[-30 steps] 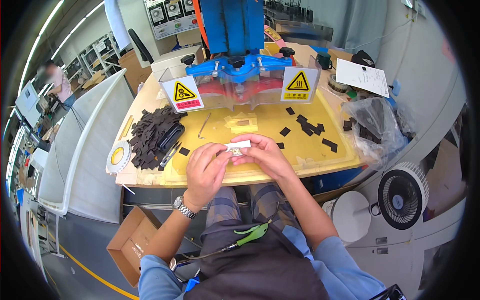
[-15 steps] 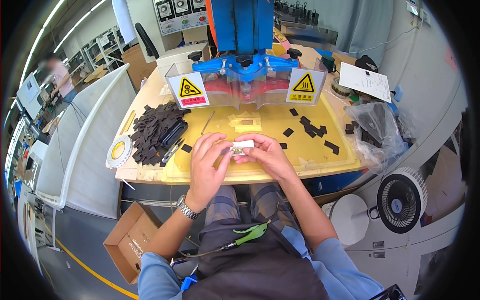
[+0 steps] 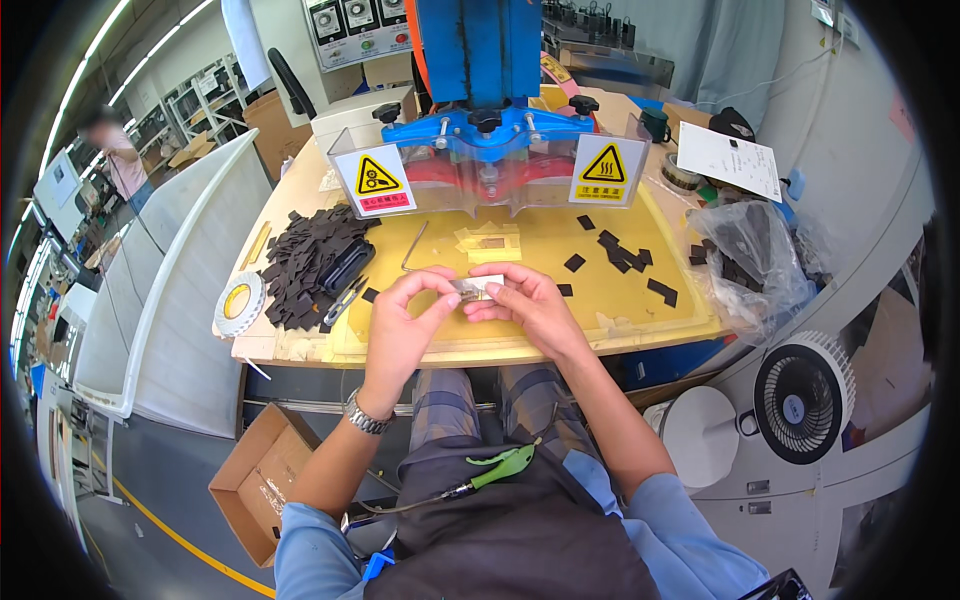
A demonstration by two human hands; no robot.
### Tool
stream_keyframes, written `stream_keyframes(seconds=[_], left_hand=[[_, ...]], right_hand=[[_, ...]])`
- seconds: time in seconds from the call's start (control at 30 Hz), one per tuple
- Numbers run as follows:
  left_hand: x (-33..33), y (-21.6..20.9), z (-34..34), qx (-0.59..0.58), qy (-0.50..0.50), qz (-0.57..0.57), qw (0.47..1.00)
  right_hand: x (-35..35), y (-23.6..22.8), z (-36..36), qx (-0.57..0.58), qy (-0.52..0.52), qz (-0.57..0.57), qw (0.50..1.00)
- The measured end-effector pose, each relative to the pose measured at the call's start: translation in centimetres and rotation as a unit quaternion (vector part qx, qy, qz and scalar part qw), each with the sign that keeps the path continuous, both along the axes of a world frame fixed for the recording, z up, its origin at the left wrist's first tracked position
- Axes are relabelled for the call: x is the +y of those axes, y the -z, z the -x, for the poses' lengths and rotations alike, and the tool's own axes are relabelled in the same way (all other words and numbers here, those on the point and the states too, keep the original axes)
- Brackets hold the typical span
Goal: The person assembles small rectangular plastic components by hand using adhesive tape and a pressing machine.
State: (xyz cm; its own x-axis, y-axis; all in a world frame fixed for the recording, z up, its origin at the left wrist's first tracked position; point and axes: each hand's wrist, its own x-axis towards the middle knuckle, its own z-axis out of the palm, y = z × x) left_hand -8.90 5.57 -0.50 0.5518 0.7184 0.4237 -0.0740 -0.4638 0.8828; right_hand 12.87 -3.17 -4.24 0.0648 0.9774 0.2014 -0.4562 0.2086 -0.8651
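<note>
A small, flat, rectangular white and metallic piece (image 3: 482, 287) is held in two bare hands just above the bench, near the middle of its front edge. The left end of the piece is pinched between the thumb and fingertips of the left hand (image 3: 408, 308); the right end is gripped by the right hand (image 3: 535, 308), with the thumb laid over it and the fingers curled behind. A silver metal wristwatch (image 3: 367, 412) is worn on the left wrist. The bench, pale wood (image 3: 258, 348), is largely covered by a translucent yellow sheet (image 3: 665, 318). Toward its left edge, small black rectangular pads (image 3: 305, 262) are heaped, with a round white tape roll (image 3: 240, 320) placed beside them at the front left corner. Behind the left hand, an L-shaped metal rod (image 3: 412, 242) is seen. At mid-bench, a blue metal press (image 3: 490, 125) is fronted by a clear plastic guard (image 3: 490, 195). More black pads (image 3: 622, 250) are scattered across the right half, and a crumpled clear plastic bag (image 3: 752, 265) is set by the right edge.
</note>
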Motion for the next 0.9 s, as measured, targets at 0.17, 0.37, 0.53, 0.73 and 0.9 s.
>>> stream_keyframes(seconds=[0.17, 0.37, 0.53, 0.73, 0.9], left_hand=[[0.5, -0.1, 0.8, -0.042, -0.008, 0.054, 0.998], [0.1, 0.7, 0.8, -0.082, -0.002, 0.108, 0.991], [-0.1, 0.4, 1.7, -0.074, -0.031, 0.080, 0.994], [-0.4, 0.4, 2.4, -0.081, -0.023, 0.128, 0.988], [-0.7, 0.5, 2.3, -0.123, -0.022, 0.145, 0.982]], right_hand=[[0.2, 0.3, -0.3, 0.007, 0.009, -0.027, 1.000], [0.2, 0.4, -0.5, 0.008, -0.010, -0.027, 1.000], [0.0, 0.2, -0.3, 0.002, -0.011, -0.034, 0.999], [0.0, 0.2, -0.5, -0.003, -0.017, -0.037, 0.999], [-0.1, 0.4, -0.6, -0.015, -0.022, -0.047, 0.999]])
